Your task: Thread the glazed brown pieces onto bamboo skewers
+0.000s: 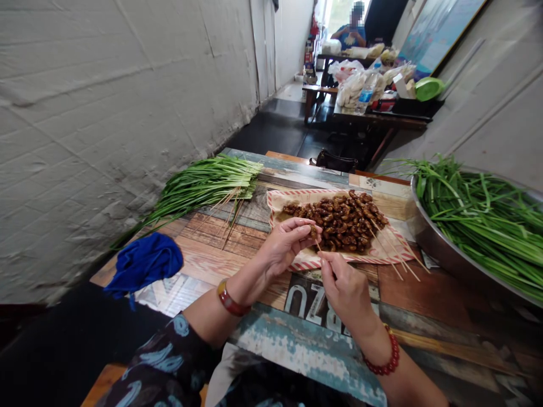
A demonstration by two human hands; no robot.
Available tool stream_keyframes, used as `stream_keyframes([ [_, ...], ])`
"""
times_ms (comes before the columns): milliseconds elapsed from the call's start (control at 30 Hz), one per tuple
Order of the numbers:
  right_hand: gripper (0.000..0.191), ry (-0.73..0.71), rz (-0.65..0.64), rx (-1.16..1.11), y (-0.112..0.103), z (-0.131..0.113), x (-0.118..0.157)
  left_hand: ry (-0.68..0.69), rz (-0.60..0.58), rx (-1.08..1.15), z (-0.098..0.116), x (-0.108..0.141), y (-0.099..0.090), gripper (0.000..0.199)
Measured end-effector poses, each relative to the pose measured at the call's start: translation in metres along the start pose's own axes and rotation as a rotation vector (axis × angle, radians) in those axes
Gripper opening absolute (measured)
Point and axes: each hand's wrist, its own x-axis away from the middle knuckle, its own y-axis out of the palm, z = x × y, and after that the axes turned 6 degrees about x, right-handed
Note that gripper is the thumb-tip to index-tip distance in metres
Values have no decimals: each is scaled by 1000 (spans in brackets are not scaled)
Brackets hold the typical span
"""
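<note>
Between the thumb and fingers of my left hand (282, 244) is a small glossy brown piece (313, 231), its exact kind unclear. A thin wooden skewer (319, 246) is pinched in my right hand (345, 285), its upper end at the brown piece; whether it has gone in is hidden by my fingers. Just beyond both hands, a heap of similar dark brown, sauce-coated pieces (339, 219) lies on a sheet or tray with a red-and-white striped border (305, 263). Several loaded skewers (396, 253) rest at the heap's right side, bare ends toward me.
Long green leaves (199, 183) lie at the left with skewers (231, 223) by their cut ends. A blue cloth (146, 261) sits at the left edge. On the right stands a metal basin (436, 243) of greens. Farther back, a person (350, 37) sits behind cluttered tables.
</note>
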Motion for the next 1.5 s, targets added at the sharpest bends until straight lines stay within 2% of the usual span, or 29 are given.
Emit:
stream_keyframes([
  [200, 25, 11, -13, 12, 1, 2, -4, -31, -20, -8, 0, 0, 1, 27],
  [367, 25, 80, -39, -40, 0, 6, -4, -61, -39, -28, 0, 1, 2, 40],
  [500, 24, 105, -64, -79, 0, 9, -4, -90, -55, -103, -2, 1, 3, 37],
  [633, 22, 114, -100, -139, 0, 10, -3, -23, -47, -89, 0, -1, 1, 38],
  [867, 24, 84, -92, -184, -3, 8, -3, 57, 15, -108, 9, -6, -2, 37],
  [1333, 27, 74, -106, -5, -5, 6, -3, 3, 19, -172, 2, -6, 0, 30],
  [1500, 23, 87, -64, -47, -5, 7, -5, -49, -26, -211, -7, -2, 4, 29],
])
